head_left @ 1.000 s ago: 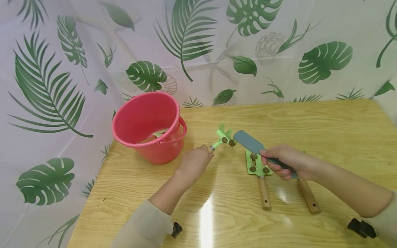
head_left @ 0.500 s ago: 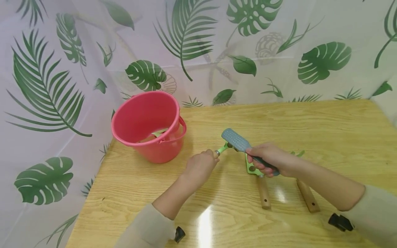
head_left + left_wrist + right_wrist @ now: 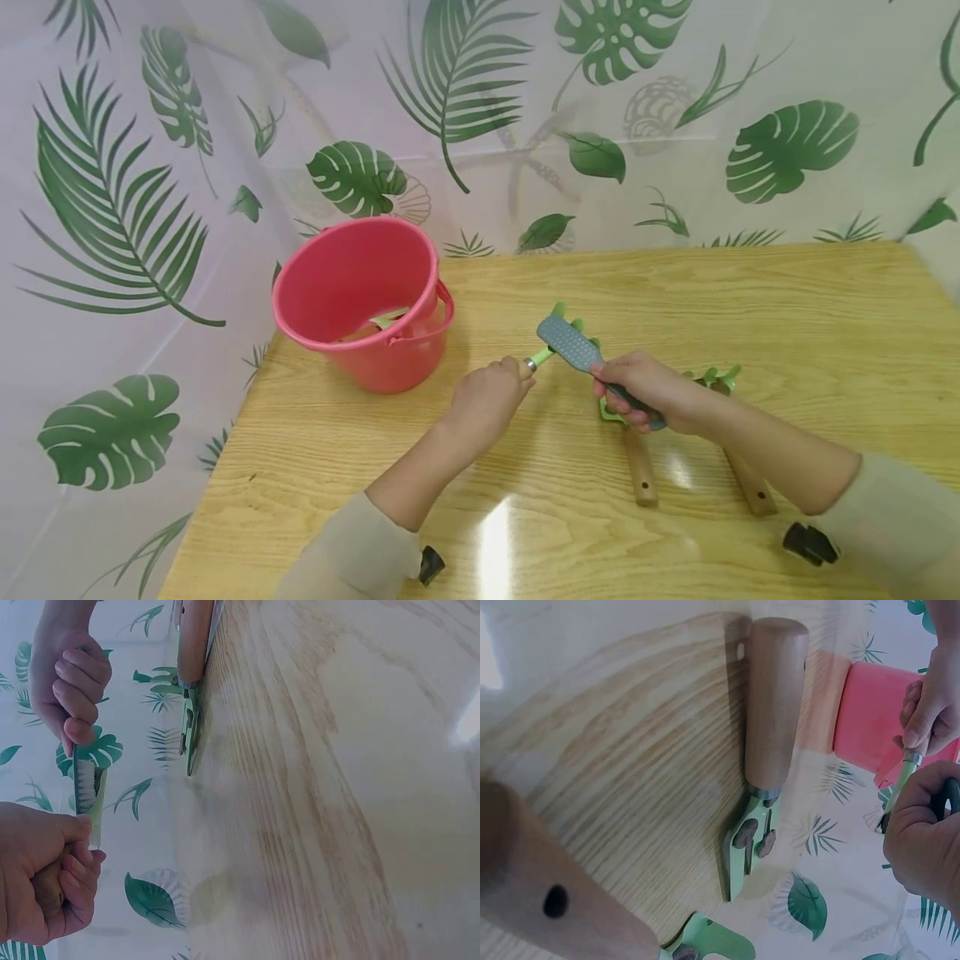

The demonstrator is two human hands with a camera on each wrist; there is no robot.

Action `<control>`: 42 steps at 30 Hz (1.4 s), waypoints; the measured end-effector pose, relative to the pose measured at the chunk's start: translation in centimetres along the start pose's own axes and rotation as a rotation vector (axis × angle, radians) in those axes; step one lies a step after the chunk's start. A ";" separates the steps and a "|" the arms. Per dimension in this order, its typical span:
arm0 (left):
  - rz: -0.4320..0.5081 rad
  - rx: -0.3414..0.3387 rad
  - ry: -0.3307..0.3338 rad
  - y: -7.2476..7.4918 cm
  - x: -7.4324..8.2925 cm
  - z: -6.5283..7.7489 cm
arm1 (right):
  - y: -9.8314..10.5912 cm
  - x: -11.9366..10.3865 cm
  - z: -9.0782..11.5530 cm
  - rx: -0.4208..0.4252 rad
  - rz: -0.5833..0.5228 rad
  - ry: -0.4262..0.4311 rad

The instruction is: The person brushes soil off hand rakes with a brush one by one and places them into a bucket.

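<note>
L grip (image 3: 489, 400): fully curled rnd rake (image 3: 542, 357)
R grip (image 3: 649, 385): closed rnd brush (image 3: 572, 343)
Brushing: I'd brace rake, stroke lightly along tines (image 3: 558, 309)

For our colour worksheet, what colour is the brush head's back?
The brush's back is grey-blue with small dots, clearest in the head view.

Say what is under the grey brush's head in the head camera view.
Under the brush is a green fork, held by the left hand. Its prong tips show past the brush's far edge; the middle of the fork's head is covered.
</note>
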State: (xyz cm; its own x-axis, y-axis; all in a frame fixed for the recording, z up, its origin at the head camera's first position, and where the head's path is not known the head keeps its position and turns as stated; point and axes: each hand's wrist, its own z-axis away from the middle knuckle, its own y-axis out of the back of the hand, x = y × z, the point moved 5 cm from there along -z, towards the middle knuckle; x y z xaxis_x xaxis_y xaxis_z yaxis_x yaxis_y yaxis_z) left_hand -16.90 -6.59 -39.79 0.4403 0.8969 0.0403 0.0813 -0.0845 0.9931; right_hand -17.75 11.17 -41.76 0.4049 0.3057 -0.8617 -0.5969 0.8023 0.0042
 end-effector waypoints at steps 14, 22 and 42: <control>-0.040 0.112 -0.005 0.0 -0.1 -0.1 | -0.6 0.7 0.4 0.063 -0.040 0.030; -0.012 0.017 0.009 -0.2 -0.8 -0.5 | -0.7 1.0 0.6 0.068 -0.064 0.031; -0.121 0.158 0.075 0.0 -3.1 -0.8 | -0.3 2.6 2.5 0.038 0.014 -0.010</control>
State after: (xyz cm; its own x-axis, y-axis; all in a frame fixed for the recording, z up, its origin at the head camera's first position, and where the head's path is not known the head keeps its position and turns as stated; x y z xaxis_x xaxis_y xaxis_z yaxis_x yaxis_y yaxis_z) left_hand -18.98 -9.03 -39.80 0.3518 0.9339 -0.0643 0.2716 -0.0361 0.9617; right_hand -14.81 13.04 -42.71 0.4036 0.3220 -0.8564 -0.5757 0.8169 0.0359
